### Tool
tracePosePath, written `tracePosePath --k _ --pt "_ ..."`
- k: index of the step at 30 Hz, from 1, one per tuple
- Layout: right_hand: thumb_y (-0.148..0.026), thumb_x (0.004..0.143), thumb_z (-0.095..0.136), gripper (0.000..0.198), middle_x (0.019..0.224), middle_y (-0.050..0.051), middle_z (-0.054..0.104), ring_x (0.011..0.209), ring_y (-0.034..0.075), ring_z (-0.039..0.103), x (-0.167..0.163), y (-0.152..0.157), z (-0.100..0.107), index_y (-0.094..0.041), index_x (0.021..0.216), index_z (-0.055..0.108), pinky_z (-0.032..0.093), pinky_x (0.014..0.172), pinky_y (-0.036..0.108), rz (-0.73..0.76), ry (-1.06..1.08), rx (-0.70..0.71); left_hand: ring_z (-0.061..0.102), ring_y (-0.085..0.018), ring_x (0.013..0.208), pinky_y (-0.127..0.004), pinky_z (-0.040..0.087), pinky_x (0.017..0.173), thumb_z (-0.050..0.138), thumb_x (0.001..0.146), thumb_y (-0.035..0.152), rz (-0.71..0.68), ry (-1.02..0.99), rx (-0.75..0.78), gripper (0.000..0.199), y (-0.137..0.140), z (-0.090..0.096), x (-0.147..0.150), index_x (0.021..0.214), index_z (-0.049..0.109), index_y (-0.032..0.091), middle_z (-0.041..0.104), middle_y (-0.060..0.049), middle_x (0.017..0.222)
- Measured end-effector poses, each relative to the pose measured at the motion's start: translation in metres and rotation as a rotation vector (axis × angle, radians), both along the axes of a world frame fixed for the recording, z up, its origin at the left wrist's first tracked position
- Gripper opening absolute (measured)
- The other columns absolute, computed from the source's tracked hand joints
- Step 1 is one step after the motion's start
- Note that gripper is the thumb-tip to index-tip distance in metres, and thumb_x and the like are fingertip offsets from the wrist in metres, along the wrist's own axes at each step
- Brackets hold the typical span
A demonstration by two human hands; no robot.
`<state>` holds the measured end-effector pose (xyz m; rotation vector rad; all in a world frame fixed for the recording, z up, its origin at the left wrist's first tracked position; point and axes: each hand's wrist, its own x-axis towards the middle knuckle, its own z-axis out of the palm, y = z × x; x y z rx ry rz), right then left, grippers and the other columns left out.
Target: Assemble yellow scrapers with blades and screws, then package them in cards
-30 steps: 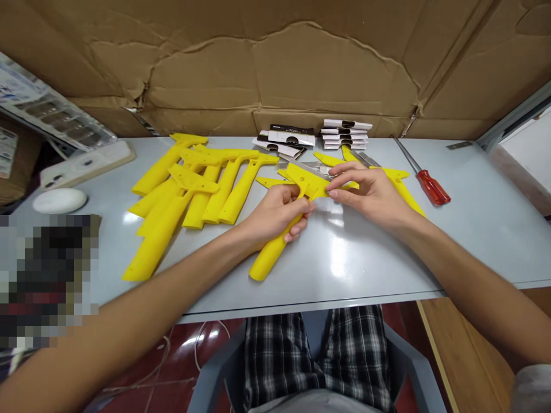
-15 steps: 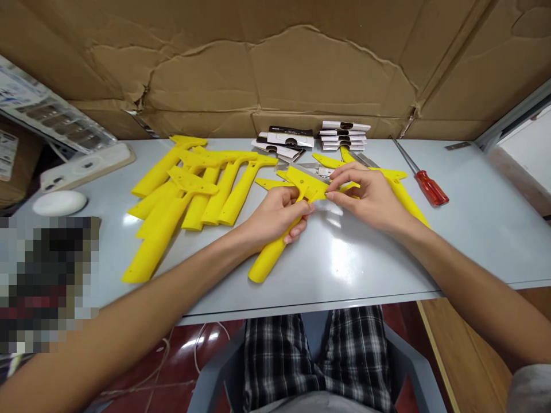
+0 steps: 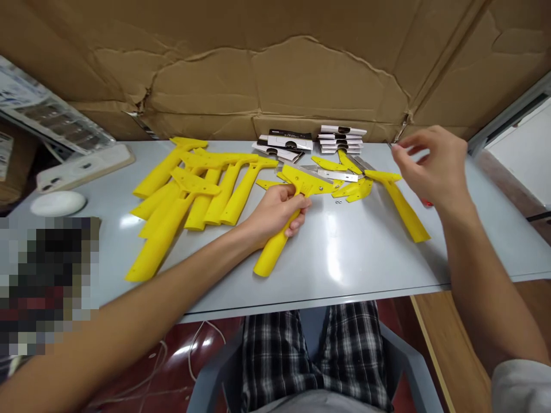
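My left hand (image 3: 282,213) is closed around the handle of a yellow scraper (image 3: 272,255), whose wide head points up and away from me. Small screws (image 3: 321,188) show on that head, and a metal blade edge runs along its far side. My right hand (image 3: 433,166) is raised over the right part of the table, fingers curved with a gap between thumb and index finger. Beneath it lies a screwdriver, mostly hidden, with a bit of its red handle (image 3: 427,203) showing. Two tiny metal nuts or washers (image 3: 338,202) lie right of the held scraper.
Several yellow scrapers (image 3: 159,229) lie at the left. Another yellow handle (image 3: 408,212) rests at the right. Yellow head plates (image 3: 359,191) and metal blades (image 3: 338,175) are loose in the middle. Behind stand white blade packs (image 3: 342,137) and a cardboard wall (image 3: 279,80). A white mouse (image 3: 58,203) sits left.
My right hand has left the scraper head and moved right and up, over the screwdriver. My left hand keeps hold of the scraper in nearly the same spot.
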<state>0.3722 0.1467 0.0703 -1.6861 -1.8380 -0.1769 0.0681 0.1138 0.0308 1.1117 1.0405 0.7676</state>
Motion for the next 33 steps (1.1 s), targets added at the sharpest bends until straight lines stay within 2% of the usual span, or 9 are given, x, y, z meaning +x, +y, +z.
tracePosePath --k 4,9,13,19,22,25,27,30,33 --pt "-0.057 0.094 0.058 0.047 0.113 0.014 0.074 0.098 0.028 0.064 0.057 -0.002 -0.01 -0.02 0.117 0.075 0.047 0.085 0.039 -0.271 -0.341 -0.314 0.037 -0.007 0.031 -0.019 0.03 0.033 0.069 0.082 0.024 0.0 -0.04 0.008 0.018 0.002 -0.002 -0.001 0.075 0.052 0.021 0.048 0.005 0.043" --pt "-0.068 0.09 0.059 0.054 0.113 0.004 0.078 0.103 0.029 0.064 0.095 -0.002 -0.033 -0.029 0.124 0.073 0.045 0.08 0.037 -0.339 -0.326 -0.574 0.038 -0.007 0.032 -0.019 0.03 0.034 0.069 0.081 0.023 -0.012 -0.08 0.011 0.017 0.003 -0.006 -0.002 0.074 0.053 0.021 0.048 0.005 0.044" --pt "-0.054 0.091 0.061 0.039 0.099 0.006 0.078 0.092 0.026 0.065 0.096 -0.003 -0.033 -0.026 0.112 0.08 0.046 0.08 0.037 -0.322 -0.26 -0.573 0.038 -0.007 0.032 -0.019 0.03 0.034 0.068 0.081 0.023 -0.009 -0.099 0.014 0.016 0.001 -0.006 -0.002 0.074 0.054 0.02 0.048 0.005 0.044" --pt "-0.044 0.084 0.069 0.03 0.076 0.007 0.073 0.066 0.022 0.063 0.082 -0.034 0.01 -0.026 0.104 0.083 0.047 0.062 0.038 -0.439 0.076 -0.398 0.038 -0.007 0.031 -0.02 0.03 0.033 0.069 0.079 0.02 0.03 -0.102 0.006 0.018 -0.001 0.0 0.001 0.071 0.052 0.02 0.048 0.005 0.046" --pt "-0.047 0.085 0.074 0.031 0.071 0.006 0.069 0.056 0.017 0.058 0.069 -0.046 0.03 -0.025 0.104 0.082 0.041 0.05 0.032 -0.295 0.322 -0.294 0.037 -0.007 0.031 -0.019 0.029 0.033 0.07 0.079 0.022 0.007 -0.119 0.012 0.02 0.0 -0.001 0.0 0.07 0.053 0.02 0.047 0.005 0.043" --pt "-0.041 0.084 0.079 0.028 0.068 0.004 0.062 0.055 0.011 0.053 0.058 -0.032 0.043 -0.019 0.102 0.08 0.04 0.05 0.029 0.063 0.527 -0.161 0.037 -0.007 0.031 -0.019 0.028 0.033 0.073 0.077 0.023 0.033 -0.124 0.012 0.022 0.002 -0.002 -0.001 0.069 0.053 0.02 0.047 0.005 0.043" --pt "-0.034 0.077 0.086 0.029 0.07 0.004 0.064 0.054 0.011 0.052 0.052 -0.011 0.046 -0.017 0.099 0.077 0.039 0.048 0.029 0.308 0.714 -0.164 0.036 -0.007 0.031 -0.019 0.027 0.032 0.075 0.075 0.024 0.062 -0.13 0.015 0.023 0.003 -0.002 -0.001 0.068 0.053 0.02 0.047 0.005 0.044" --pt "-0.032 0.064 0.092 0.034 0.072 0.0 0.066 0.054 0.008 0.05 0.041 0.018 0.037 -0.02 0.085 0.068 0.034 0.047 0.025 0.49 1.008 -0.182 0.035 -0.006 0.031 -0.019 0.026 0.032 0.076 0.075 0.026 0.083 -0.128 0.011 0.025 0.005 -0.004 -0.002 0.067 0.053 0.02 0.046 0.006 0.043" --pt "-0.036 0.063 0.094 0.041 0.076 -0.002 0.068 0.058 0.007 0.052 0.019 0.026 0.012 -0.022 0.086 0.063 0.038 0.048 0.022 0.52 1.216 -0.25 0.034 -0.006 0.031 -0.018 0.026 0.032 0.075 0.074 0.026 0.127 -0.114 -0.001 0.025 0.006 -0.006 -0.001 0.067 0.052 0.02 0.045 0.006 0.042"
